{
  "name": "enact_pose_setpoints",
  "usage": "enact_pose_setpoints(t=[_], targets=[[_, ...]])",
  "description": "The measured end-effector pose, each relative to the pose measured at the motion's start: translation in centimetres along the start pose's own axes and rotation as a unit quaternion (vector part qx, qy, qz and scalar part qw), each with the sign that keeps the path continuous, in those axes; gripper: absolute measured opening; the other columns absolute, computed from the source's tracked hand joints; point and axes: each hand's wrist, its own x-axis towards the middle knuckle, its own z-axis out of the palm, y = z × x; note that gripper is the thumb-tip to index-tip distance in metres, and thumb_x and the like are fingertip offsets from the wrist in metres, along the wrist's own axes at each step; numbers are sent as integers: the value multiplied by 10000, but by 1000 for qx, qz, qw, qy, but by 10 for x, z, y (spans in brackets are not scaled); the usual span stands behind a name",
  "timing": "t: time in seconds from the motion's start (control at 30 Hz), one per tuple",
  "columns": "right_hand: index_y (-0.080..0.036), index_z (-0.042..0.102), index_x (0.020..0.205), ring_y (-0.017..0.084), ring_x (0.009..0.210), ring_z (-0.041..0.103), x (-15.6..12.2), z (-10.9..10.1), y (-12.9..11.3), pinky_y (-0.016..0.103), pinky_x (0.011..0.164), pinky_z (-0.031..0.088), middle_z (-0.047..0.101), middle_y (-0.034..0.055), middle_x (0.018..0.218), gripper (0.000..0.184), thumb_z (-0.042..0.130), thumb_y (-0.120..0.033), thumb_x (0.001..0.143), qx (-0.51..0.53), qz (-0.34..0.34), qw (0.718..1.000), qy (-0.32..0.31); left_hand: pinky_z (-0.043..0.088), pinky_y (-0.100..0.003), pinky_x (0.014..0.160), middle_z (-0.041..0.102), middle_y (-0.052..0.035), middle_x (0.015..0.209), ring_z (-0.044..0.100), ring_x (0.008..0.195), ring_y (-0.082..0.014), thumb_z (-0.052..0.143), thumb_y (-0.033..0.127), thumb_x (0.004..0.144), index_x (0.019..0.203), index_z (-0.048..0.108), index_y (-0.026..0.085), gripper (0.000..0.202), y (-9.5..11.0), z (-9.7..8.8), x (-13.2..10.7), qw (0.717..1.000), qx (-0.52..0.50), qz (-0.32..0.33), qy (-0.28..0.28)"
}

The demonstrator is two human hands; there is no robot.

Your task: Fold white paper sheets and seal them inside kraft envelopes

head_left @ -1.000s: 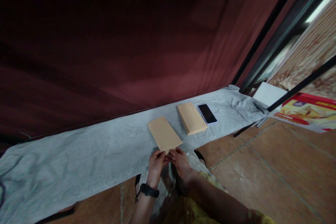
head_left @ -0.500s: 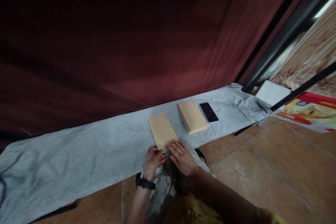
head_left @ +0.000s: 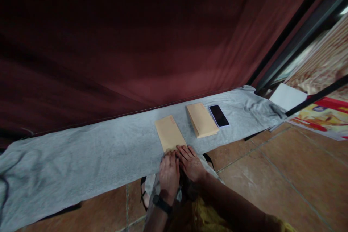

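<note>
A single brown paper envelope (head_left: pixel 170 132) lies flat on the grey cloth (head_left: pixel 108 148). My left hand (head_left: pixel 170 172), with a dark band on its wrist, rests palm down on the envelope's near end, fingers stretched out. Beside it my right hand (head_left: pixel 191 165) also lies flat, its fingertips on the near right corner of the same envelope. Both hands are open, and they cover the near edge. Just to the right sits a stack of similar envelopes (head_left: pixel 202 120).
A phone (head_left: pixel 219 116) with a dark screen lies right of the stack. Behind the cloth-covered surface hangs a dark red curtain (head_left: pixel 163 61). At the right are a white flat panel (head_left: pixel 288 96), a red and yellow box (head_left: pixel 323 116) and a dark metal bar (head_left: pixel 318 96).
My left hand has gone from gripping the envelope's near left corner to lying flat on its near end. My right hand stays on the near right corner.
</note>
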Motion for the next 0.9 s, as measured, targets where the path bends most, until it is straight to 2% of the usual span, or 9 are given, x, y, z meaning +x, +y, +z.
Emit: enact_pose_setpoints(t=[0.1, 0.3, 0.47, 0.67, 0.9], targets=[[-163, 428, 1532, 253, 1508, 311, -1, -2, 1, 494, 1250, 251, 364, 96, 1624, 537, 481, -277, 1010, 4, -9, 1000, -12, 398, -467, 1173, 518, -177, 1513, 441, 1440, -271, 353, 225, 1006, 1469, 453, 86, 494, -4, 15, -9, 997, 34, 75, 0], [-128, 385, 1550, 246, 1502, 327, -5, -2, 3, 491, 1251, 242, 369, 118, 1617, 542, 428, -273, 1030, -8, 11, 1000, 5, 360, -486, 1208, 409, -186, 1591, 341, 1502, -288, 399, 291, 1003, 1529, 383, 80, 567, -19, 22, -16, 991, 78, 106, -14], [-120, 414, 1534, 253, 1474, 378, -10, -1, 13, 493, 1247, 245, 411, 122, 1594, 524, 431, -259, 1029, -31, 45, 998, 36, 372, -512, 1195, 389, -219, 1593, 325, 1507, -316, 439, 337, 993, 1548, 344, 63, 626, -21, 25, -19, 990, 92, 110, 0], [-164, 429, 1531, 243, 1438, 430, -15, -7, 26, 498, 1249, 234, 465, 86, 1564, 504, 435, -286, 1042, -45, 41, 997, 46, 391, -497, 1183, 385, -214, 1598, 337, 1502, -311, 431, 355, 1003, 1577, 260, 56, 670, -30, 30, -25, 984, 114, 127, 52], [-167, 494, 1488, 268, 1430, 443, -8, -10, 18, 536, 1241, 243, 508, 98, 1530, 468, 428, -295, 1043, -19, 68, 996, 59, 407, -492, 1168, 431, -225, 1567, 390, 1471, -317, 453, 355, 994, 1529, 361, 31, 631, -34, 29, -25, 981, 129, 131, 64]])
